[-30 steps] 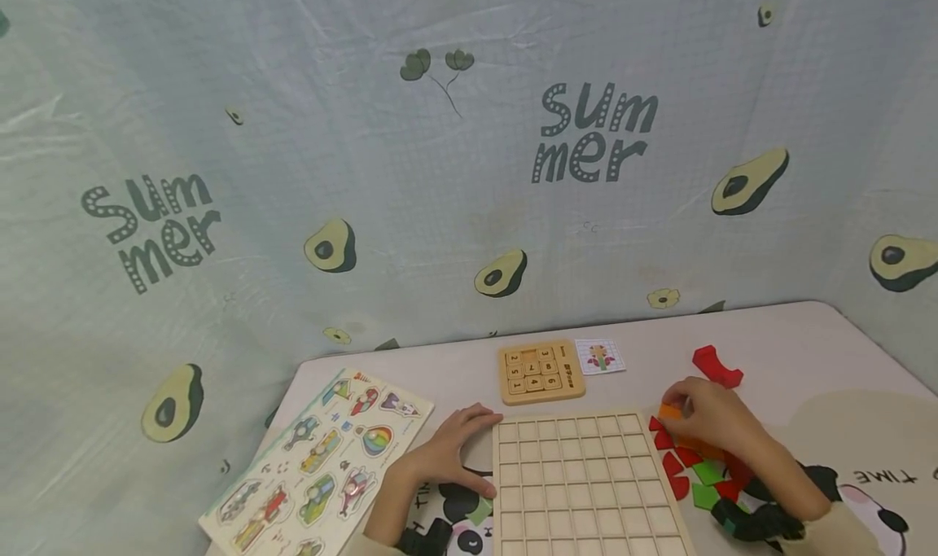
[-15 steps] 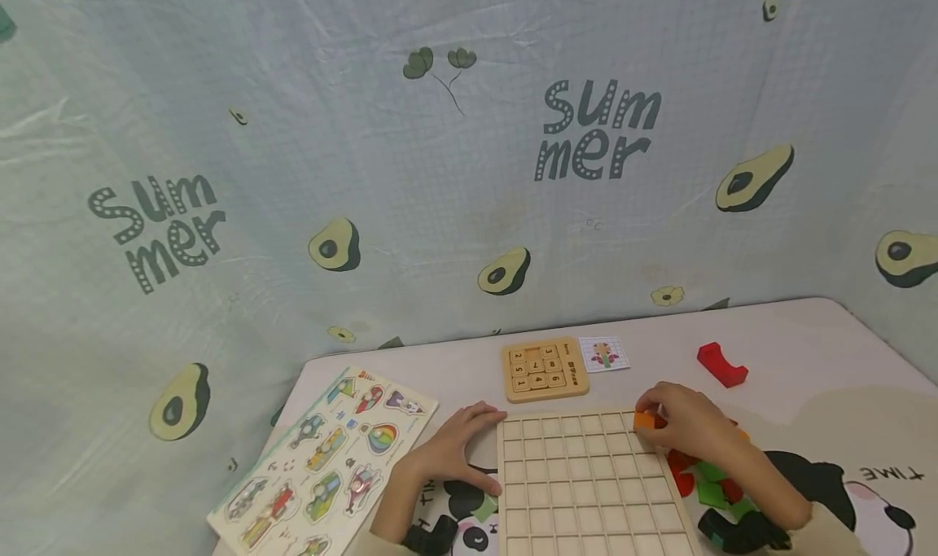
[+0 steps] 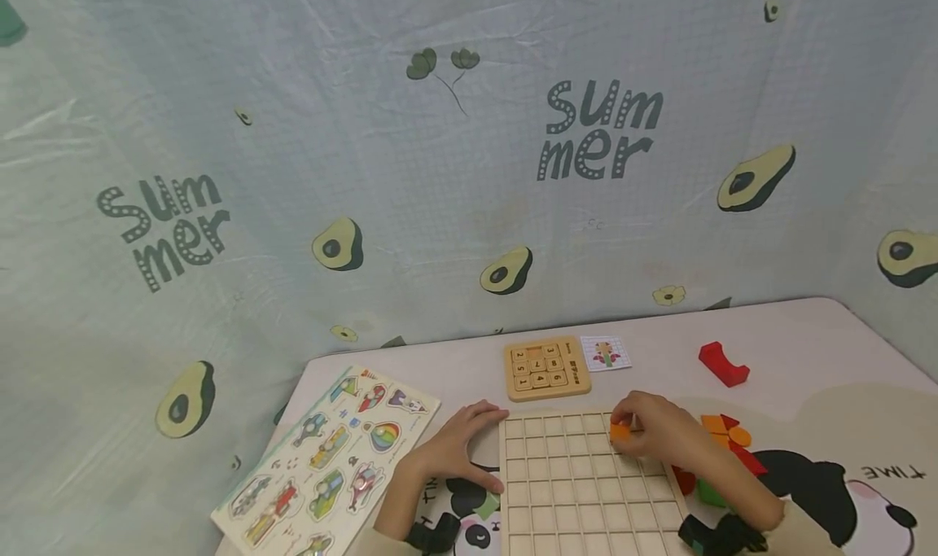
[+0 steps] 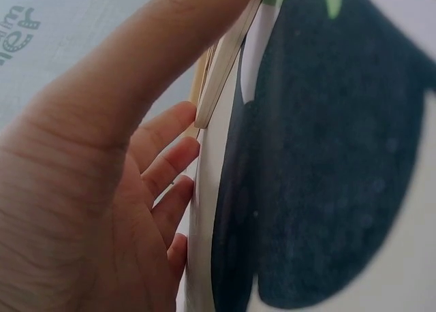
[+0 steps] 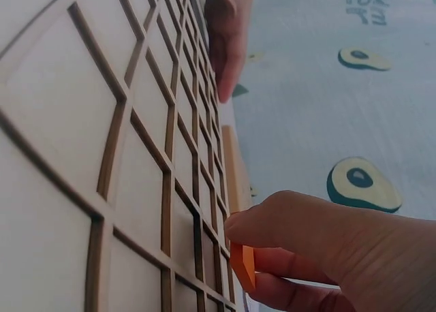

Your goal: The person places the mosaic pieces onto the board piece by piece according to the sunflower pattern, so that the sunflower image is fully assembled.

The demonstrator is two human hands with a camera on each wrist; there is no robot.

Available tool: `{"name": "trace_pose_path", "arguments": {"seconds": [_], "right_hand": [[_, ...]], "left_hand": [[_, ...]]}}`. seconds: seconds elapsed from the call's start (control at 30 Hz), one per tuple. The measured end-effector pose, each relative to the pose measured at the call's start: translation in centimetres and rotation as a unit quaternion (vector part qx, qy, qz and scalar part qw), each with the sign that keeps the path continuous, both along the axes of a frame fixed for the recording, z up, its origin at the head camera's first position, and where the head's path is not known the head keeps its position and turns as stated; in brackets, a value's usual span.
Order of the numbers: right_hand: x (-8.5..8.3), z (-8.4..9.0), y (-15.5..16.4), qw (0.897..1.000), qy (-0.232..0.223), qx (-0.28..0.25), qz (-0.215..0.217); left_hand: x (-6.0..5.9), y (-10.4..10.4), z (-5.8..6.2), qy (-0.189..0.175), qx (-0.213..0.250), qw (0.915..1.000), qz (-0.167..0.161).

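A wooden grid board (image 3: 564, 475) with square cells lies in front of the person. My right hand (image 3: 659, 430) pinches a small orange block (image 3: 620, 432) between thumb and fingers, over the cells near the board's far right corner. In the right wrist view the orange block (image 5: 242, 266) shows edge-on, right at the board's surface. My left hand (image 3: 456, 452) spreads along the board's left edge, thumb and fingertips touching it. The left wrist view shows that hand's straight fingers (image 4: 170, 165) by the board's side (image 4: 228, 60).
Orange, red and green blocks (image 3: 725, 434) lie right of the board, partly under the right forearm. A red arched block (image 3: 724, 365) sits farther back. Behind the board are a number puzzle (image 3: 547, 369) and a pattern card (image 3: 606, 353). A picture puzzle board (image 3: 326, 462) lies at left.
The right hand has picked the orange block from the pile and carried it left over the grid board. My left hand stays at the board's left edge.
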State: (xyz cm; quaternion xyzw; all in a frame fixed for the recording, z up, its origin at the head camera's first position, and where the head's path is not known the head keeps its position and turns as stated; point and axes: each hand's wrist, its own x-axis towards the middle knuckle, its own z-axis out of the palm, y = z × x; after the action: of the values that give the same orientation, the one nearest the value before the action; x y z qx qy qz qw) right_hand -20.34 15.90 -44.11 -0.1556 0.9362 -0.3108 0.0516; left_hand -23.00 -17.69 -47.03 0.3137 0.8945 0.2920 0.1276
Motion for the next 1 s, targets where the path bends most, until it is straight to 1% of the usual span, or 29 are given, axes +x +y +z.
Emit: {"name": "trace_pose_path", "arguments": {"seconds": [0.07, 0.2, 0.27, 0.43, 0.7, 1.0], "right_hand": [[-0.1, -0.1, -0.4, 1.0, 0.006, 0.0, 0.013], [-0.2, -0.4, -1.0, 0.998, 0.033, 0.0, 0.046], [-0.2, -0.5, -1.3, 0.998, 0.038, -0.004, 0.055], [-0.1, -0.9, -2.2, 0.997, 0.034, -0.012, 0.062], [-0.2, -1.4, -3.4, 0.995, 0.053, 0.003, 0.079], [-0.6, -1.6, -3.7, 0.989, 0.086, -0.024, 0.117]], "left_hand": [[0.0, 0.0, 0.0, 0.0, -0.002, 1.0, 0.0], [-0.1, 0.0, 0.0, -0.001, -0.006, 1.0, 0.002], [-0.1, 0.0, 0.0, -0.001, -0.007, 1.0, 0.001], [-0.2, 0.1, 0.0, 0.001, -0.006, 0.9999, -0.009], [-0.2, 0.2, 0.0, 0.003, -0.004, 0.9999, -0.01], [0.0, 0.2, 0.3, -0.001, -0.001, 1.0, -0.003]]}}
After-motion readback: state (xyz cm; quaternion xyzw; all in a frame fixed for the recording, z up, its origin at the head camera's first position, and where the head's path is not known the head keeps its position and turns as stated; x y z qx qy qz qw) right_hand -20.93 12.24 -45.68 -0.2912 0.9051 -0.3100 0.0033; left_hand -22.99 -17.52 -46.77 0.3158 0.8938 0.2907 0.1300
